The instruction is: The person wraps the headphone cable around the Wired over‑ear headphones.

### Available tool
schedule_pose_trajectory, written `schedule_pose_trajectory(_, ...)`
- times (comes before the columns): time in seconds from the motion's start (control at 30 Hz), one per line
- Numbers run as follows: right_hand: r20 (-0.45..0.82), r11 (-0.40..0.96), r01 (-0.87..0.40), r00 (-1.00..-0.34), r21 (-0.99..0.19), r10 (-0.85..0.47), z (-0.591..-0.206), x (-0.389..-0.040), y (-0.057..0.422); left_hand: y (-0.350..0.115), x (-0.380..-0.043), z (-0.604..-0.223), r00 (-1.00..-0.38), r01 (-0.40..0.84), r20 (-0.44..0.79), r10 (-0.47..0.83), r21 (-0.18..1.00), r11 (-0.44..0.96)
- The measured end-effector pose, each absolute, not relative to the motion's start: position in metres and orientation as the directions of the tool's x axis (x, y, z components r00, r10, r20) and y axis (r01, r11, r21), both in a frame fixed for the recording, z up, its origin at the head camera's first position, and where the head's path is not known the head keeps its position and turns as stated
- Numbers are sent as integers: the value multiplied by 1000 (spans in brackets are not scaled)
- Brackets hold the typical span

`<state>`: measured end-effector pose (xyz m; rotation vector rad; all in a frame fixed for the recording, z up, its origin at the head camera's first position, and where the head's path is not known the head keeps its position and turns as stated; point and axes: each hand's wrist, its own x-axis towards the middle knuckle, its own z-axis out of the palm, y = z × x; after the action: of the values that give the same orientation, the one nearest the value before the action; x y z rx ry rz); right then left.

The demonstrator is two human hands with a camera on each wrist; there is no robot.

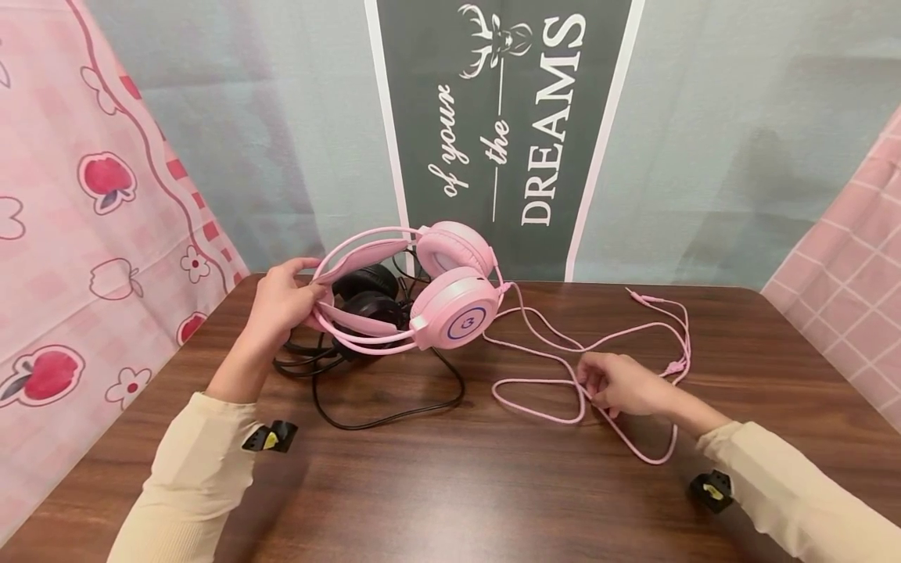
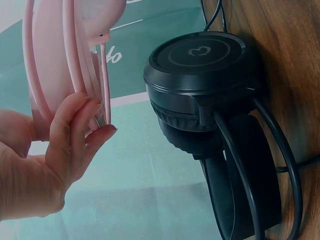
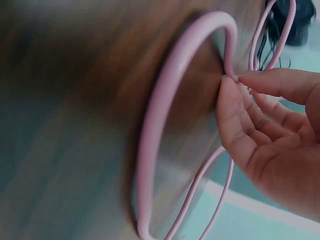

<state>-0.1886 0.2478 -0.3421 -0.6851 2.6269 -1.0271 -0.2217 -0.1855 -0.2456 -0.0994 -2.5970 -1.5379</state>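
Observation:
My left hand (image 1: 285, 301) grips the pink headphones (image 1: 457, 313) by the top of the headband, holding them tilted with the ear cups toward the right. In the left wrist view, fingers and thumb close round the pink band (image 2: 75, 55), apart from the black headphones (image 2: 200, 75). My right hand (image 1: 626, 383) pinches the pink cable (image 1: 538, 381) between thumb and forefinger. The right wrist view shows a loop of that cable (image 3: 155, 110) below the pinch. From the ear cup the cable runs across the table in loose bends to its plugs (image 1: 644, 298).
Black headphones (image 1: 366, 301) lie on the wooden table (image 1: 450, 485) behind the pink pair, partly hidden by it. Their black cable (image 1: 394, 414) loops toward the front. A cloth (image 1: 704, 156) with printed lettering hangs at the table's back edge; pink curtains (image 1: 77, 274) hang at the sides.

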Motion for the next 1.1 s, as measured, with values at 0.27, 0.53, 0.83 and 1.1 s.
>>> schedule_pose_trajectory(0.27,-187,668,-169,-885,-725,-427,-338,-201,305,-186,-222,-246,-990,123,139,2,871,475)
schedule_pose_trajectory(0.53,-257,747,-144,-882,-649,-394,-336,-210,366,-186,-222,-246,-990,124,140,1,876,466)
schedule_pose_trajectory(0.83,-200,777,-202,-900,-596,-387,-308,-213,369,-185,-221,-243,-990,129,140,11,874,468)
schedule_pose_trajectory(1.1,-14,804,-406,-889,-433,-457,-299,-227,338,-180,-220,-242,-991,135,131,40,869,475)
